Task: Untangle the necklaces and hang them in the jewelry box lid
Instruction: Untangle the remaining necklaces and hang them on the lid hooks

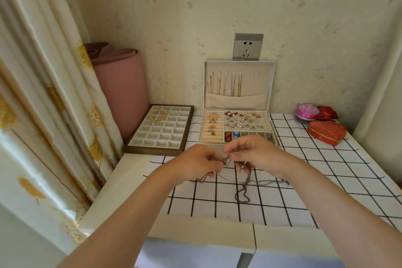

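Two grips, left hand [196, 163] and right hand [257, 154], pinch tangled necklaces [242, 193] between jewelry box [272, 85] and table [195, 229] edge.

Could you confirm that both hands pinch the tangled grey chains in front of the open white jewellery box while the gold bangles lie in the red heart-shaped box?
Not quite: the head view shows the gold bangles in the brown-framed white compartment tray, not the red heart-shaped box. The left hand and right hand do pinch the tangled grey chains before the open white jewellery box.
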A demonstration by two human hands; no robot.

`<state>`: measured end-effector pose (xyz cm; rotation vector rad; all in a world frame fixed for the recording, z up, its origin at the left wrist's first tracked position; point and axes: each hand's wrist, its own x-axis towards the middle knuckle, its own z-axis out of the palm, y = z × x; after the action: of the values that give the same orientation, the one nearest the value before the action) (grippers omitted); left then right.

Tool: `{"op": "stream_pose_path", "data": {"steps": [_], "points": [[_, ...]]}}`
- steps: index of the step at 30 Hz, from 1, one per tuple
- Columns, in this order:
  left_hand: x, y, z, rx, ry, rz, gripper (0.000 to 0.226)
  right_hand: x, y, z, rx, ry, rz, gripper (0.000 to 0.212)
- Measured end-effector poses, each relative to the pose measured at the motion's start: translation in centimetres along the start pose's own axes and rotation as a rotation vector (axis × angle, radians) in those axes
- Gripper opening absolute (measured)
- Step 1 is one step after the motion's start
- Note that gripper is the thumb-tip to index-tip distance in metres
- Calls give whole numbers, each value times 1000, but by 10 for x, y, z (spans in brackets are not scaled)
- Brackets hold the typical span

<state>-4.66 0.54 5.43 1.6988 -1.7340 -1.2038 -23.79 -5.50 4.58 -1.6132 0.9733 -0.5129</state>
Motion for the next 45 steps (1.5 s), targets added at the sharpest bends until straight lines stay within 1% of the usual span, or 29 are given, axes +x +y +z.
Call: {"op": "stream_pose_path", "data": {"steps": [2,5,8,13,16,20,23,26,29,31,35,38,41,43,45], "points": [[0,-1,-1,15,10,-11,14,-2,-1,0,-80,9,20,18],[3,2,2,179,70,3,22,-3,-1,0,-292,50,4,17],[4,5,5,263,75,23,22,-2,-1,0,-377,66,-6,16],[9,4,5,285,81,-4,23,-2,0,-3,-537,-18,50,15],[11,5,5,264,74,-10,23,-4,-1,-4,-523,-24,67,15],[9,8,4,201,78,8,23,-4,-5,-1,-502,4,29,18],[7,8,0,44,95,25,16,-8,-7,1,-309,-19,67,17],[4,7,-3,-36,112,36,7,-11,-7,3,-137,-43,75,17],[3,6,-2,-90,149,56,5,-11,-7,4,-52,-48,56,25],[3,6,-2,-139,172,61,7,-10,-8,4,-14,-42,64,25],[3,7,-5,-200,187,70,7,-10,-10,3,-26,29,39,9],[2,8,-6,-187,187,81,8,-10,-11,5,-53,81,15,12],[2,7,-5,-161,191,98,11,-7,-10,8,-53,130,-8,8],[3,7,-6,-168,201,104,11,-5,-9,8,-126,181,-66,9],[3,7,-7,-184,206,89,10,-3,-7,10,-163,195,-107,8]]}}
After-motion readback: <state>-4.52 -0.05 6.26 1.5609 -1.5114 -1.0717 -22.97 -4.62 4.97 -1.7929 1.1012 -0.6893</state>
